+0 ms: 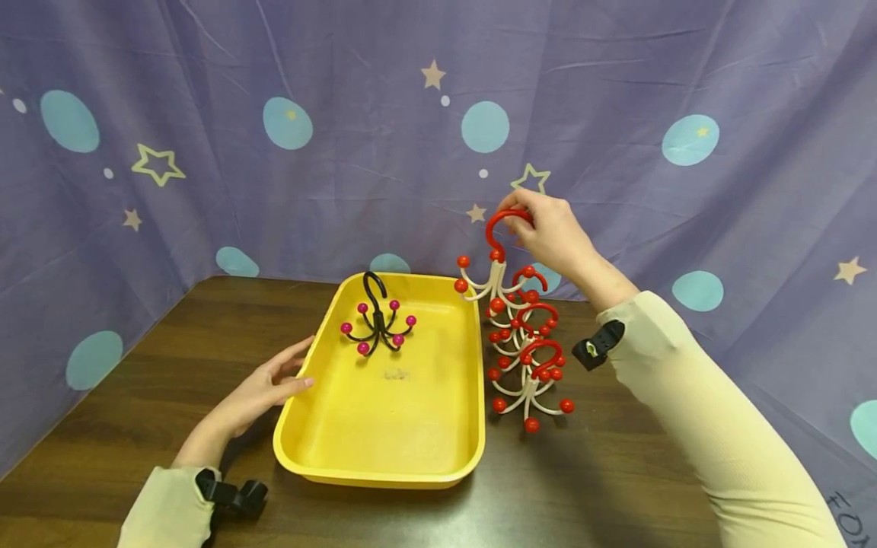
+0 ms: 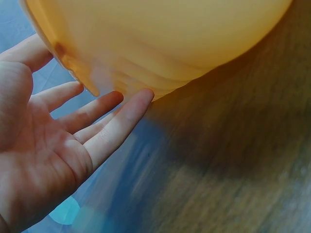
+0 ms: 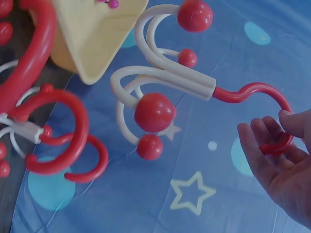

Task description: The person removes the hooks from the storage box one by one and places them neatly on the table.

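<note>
The right hand [image 1: 550, 230] pinches a red-and-white hanger [image 1: 497, 275] by its hook [image 1: 490, 230]; the left hand [image 1: 255, 392], spread, touches the yellow tray [image 1: 384, 434].

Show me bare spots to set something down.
Bare: the near end of the yellow tray, in front of the black hanger; the table left of the tray, beyond the left hand. Crowded: the tray's right side, where red-and-white hangers cluster, one held by the right hand.

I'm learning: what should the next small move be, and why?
Perhaps move the red-and-cream ball-tipped hanger left over the yellow plastic tray: the right hand holds it raised by its red hook, and the tray has room.
</note>
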The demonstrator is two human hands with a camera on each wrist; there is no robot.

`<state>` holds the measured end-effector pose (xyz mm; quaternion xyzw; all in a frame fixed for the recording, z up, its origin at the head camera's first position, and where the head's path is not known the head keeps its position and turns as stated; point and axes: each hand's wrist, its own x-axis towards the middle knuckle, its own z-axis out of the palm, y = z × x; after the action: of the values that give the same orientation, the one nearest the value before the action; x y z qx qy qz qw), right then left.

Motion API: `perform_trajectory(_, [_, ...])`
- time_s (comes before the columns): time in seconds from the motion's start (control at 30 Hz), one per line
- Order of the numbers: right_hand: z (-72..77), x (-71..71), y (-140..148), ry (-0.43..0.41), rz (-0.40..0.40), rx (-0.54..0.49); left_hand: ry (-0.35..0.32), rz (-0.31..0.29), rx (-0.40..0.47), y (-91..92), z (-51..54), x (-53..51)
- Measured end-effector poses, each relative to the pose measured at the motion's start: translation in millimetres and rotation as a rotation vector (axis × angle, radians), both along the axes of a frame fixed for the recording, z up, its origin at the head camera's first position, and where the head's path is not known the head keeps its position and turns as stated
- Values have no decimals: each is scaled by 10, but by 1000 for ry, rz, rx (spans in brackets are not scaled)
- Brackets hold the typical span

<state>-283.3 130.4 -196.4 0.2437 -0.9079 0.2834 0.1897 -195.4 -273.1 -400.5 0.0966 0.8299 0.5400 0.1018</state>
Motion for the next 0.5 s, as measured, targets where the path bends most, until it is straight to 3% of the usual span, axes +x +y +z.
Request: perform_trajectory(0.5, [66,-85,395,48,-87,8,1,-13,29,-3,8,15])
